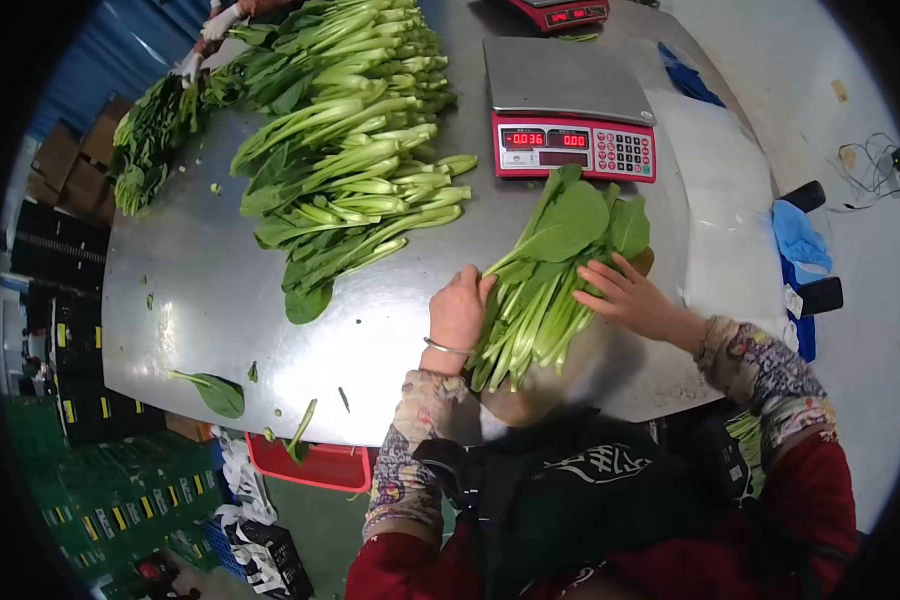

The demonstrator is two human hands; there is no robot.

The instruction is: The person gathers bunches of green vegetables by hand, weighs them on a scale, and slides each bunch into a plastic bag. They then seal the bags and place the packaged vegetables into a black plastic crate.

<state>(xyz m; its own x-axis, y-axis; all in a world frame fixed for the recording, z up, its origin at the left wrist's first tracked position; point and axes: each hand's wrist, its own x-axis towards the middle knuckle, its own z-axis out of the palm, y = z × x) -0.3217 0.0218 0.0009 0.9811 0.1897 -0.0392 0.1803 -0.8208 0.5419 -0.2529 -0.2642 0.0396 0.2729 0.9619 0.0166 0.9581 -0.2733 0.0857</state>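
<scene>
A loose bunch of choy sum (540, 318) lies at the near edge of the metal table, its pale cut stems toward me and its leaves pointing away. At its left side my left hand (460, 308) is closed, thumb and fingers pinching the thin stalk of one choy sum that lies across the top. My right hand (625, 297) rests on the bunch's right side with fingers spread and stretched out. Just beyond the leaves stands a red scale (574, 150) with a bare metal pan, its display reading -0.036.
A long pile of choy sum (370, 150) covers the table's (210, 300) far middle. Another person's gloved hand (220, 22) is at the far left, near more greens (155, 140). A second scale (570, 14) stands behind. Loose leaves (218, 394) lie near the front edge, above a red crate (310, 464).
</scene>
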